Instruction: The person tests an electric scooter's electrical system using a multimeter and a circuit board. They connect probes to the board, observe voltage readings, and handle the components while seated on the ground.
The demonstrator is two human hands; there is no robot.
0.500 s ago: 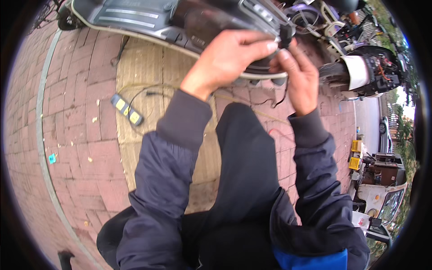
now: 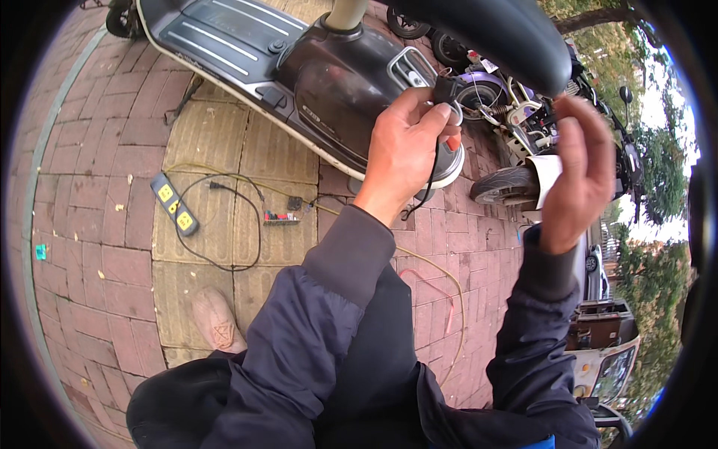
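Observation:
My left hand (image 2: 400, 150) grips a small black connector (image 2: 445, 88) with a dangling black cable (image 2: 431, 179), beside a metal bracket (image 2: 406, 67) on the dark scooter body (image 2: 336, 112). An orange piece (image 2: 453, 143) shows by my fingertips. My right hand (image 2: 580, 165) is raised to the right, its curled fingers blurred just below the black seat (image 2: 508, 37); whether they hold anything is unclear.
A power strip (image 2: 173, 203), looped cords and a small electronic piece (image 2: 280, 217) lie on yellow paving (image 2: 202, 299) by my foot (image 2: 213, 318). Parked two-wheelers (image 2: 505, 179) crowd the right, with a worn vehicle (image 2: 606, 359) farther down the right side.
My right hand has left the connector and moved up and right. My left hand stays on it. The view has shifted, showing the seat overhead and more cords on the ground.

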